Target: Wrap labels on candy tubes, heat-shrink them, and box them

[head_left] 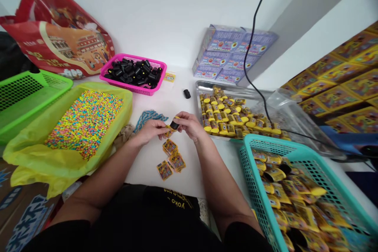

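Observation:
Above the white table, both hands meet in front of my body. My right hand (pixel 189 125) is closed round a small black plastic cylinder (pixel 174 125). My left hand (pixel 152 130) pinches a yellow printed sleeve (pixel 169 132), which touches the lower end of the cylinder. Whether the sleeve is around it or only against it I cannot tell. Flat printed sleeves lie in small piles just below: one pile (pixel 170 147) nearest the hands, another (pixel 177 162) and a third (pixel 164 170). A blue-striped cloth (pixel 150 117) is behind my left hand. One loose black piece (pixel 187 93) lies farther back.
At left are a yellow-lined tub (pixel 127 106) of colourful candies, a green basket (pixel 56 80) and a red bag (pixel 76 43). A pink basket (pixel 161 71) holds black cylinders. To the right, yellow-wrapped cylinders fill a metal tray (pixel 251 91) and a teal basket (pixel 246 161). A cable (pixel 254 19) hangs down.

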`<state>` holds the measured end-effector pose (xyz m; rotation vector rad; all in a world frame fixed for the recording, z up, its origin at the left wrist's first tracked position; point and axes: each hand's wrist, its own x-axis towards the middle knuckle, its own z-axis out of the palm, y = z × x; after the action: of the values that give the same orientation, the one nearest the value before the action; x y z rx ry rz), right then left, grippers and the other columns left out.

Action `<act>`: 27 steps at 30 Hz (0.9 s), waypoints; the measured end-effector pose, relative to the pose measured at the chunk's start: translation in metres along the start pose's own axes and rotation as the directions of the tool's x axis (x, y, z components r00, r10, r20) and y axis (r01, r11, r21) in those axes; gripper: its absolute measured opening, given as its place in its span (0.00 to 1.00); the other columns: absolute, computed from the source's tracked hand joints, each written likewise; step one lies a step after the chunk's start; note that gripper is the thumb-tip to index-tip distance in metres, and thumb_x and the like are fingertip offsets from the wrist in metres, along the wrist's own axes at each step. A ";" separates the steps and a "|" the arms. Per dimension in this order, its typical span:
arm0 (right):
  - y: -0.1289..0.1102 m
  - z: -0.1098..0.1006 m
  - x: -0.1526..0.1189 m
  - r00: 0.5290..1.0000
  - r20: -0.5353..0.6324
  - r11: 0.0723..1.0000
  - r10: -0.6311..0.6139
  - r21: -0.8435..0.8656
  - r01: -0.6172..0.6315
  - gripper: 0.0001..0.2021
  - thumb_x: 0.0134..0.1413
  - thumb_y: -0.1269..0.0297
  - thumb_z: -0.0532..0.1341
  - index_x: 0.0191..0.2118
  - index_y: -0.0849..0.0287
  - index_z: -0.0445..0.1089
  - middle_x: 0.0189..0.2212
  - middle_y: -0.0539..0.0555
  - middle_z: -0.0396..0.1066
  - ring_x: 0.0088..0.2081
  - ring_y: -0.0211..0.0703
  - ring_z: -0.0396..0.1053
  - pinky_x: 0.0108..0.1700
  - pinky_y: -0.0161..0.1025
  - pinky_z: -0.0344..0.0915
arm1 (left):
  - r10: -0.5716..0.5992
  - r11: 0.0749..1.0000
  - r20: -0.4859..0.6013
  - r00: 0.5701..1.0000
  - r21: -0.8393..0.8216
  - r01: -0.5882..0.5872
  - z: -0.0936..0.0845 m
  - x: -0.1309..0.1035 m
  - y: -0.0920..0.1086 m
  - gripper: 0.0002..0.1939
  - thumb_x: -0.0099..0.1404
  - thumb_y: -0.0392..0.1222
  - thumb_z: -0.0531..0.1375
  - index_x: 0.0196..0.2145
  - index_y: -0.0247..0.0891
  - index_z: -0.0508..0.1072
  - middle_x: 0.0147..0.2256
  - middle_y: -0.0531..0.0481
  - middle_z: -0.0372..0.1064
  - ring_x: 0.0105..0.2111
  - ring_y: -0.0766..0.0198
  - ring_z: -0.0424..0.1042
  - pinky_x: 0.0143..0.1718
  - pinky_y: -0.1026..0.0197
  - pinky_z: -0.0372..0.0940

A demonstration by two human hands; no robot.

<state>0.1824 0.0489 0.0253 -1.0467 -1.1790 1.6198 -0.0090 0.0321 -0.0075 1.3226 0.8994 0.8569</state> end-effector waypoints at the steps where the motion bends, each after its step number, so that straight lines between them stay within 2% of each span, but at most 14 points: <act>1: 0.000 0.000 0.000 1.000 0.004 1.000 0.003 -0.003 -0.003 0.17 0.31 0.58 0.75 0.26 0.60 0.69 0.18 0.48 0.70 0.17 0.34 0.63 0.18 0.32 0.56 | 0.001 1.000 0.000 1.000 -0.010 -0.001 0.000 0.000 0.000 0.19 0.51 0.54 0.69 0.26 0.34 0.77 0.22 0.50 0.72 0.18 0.69 0.67 0.21 0.64 0.64; 10: 0.005 0.003 0.001 0.998 -0.031 0.995 -0.056 -0.079 0.054 0.19 0.31 0.57 0.76 0.27 0.59 0.69 0.18 0.47 0.71 0.17 0.36 0.67 0.18 0.31 0.54 | -0.029 0.996 -0.063 0.998 -0.088 0.023 0.004 0.000 0.002 0.18 0.50 0.55 0.70 0.25 0.36 0.77 0.21 0.50 0.72 0.19 0.65 0.68 0.21 0.62 0.63; 18: 0.005 0.010 0.000 0.996 -0.063 0.998 -0.063 -0.018 0.062 0.20 0.28 0.57 0.76 0.25 0.59 0.68 0.17 0.47 0.70 0.16 0.35 0.65 0.18 0.32 0.56 | -0.109 0.963 -0.149 0.983 -0.262 0.067 0.010 0.001 -0.005 0.19 0.46 0.54 0.72 0.26 0.36 0.76 0.21 0.51 0.69 0.17 0.68 0.64 0.18 0.63 0.58; 23: 0.004 0.014 -0.002 0.995 -0.064 0.997 -0.078 -0.018 0.077 0.20 0.28 0.56 0.76 0.25 0.59 0.68 0.17 0.47 0.70 0.17 0.35 0.66 0.18 0.32 0.55 | -0.109 0.957 -0.184 0.977 -0.285 0.053 0.012 0.000 -0.004 0.23 0.43 0.56 0.73 0.25 0.35 0.74 0.21 0.53 0.68 0.16 0.70 0.62 0.16 0.65 0.54; 27: 0.005 0.016 -0.002 0.993 -0.089 0.996 -0.079 -0.046 0.075 0.20 0.29 0.54 0.76 0.25 0.58 0.68 0.17 0.48 0.70 0.17 0.37 0.66 0.17 0.32 0.54 | -0.090 0.954 -0.224 0.970 -0.300 0.019 0.015 -0.001 -0.003 0.25 0.42 0.58 0.73 0.25 0.34 0.74 0.22 0.52 0.69 0.19 0.70 0.64 0.18 0.66 0.56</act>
<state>0.1668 0.0418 0.0239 -1.0771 -1.1831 1.4779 0.0042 0.0252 -0.0101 0.9443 0.9439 1.0757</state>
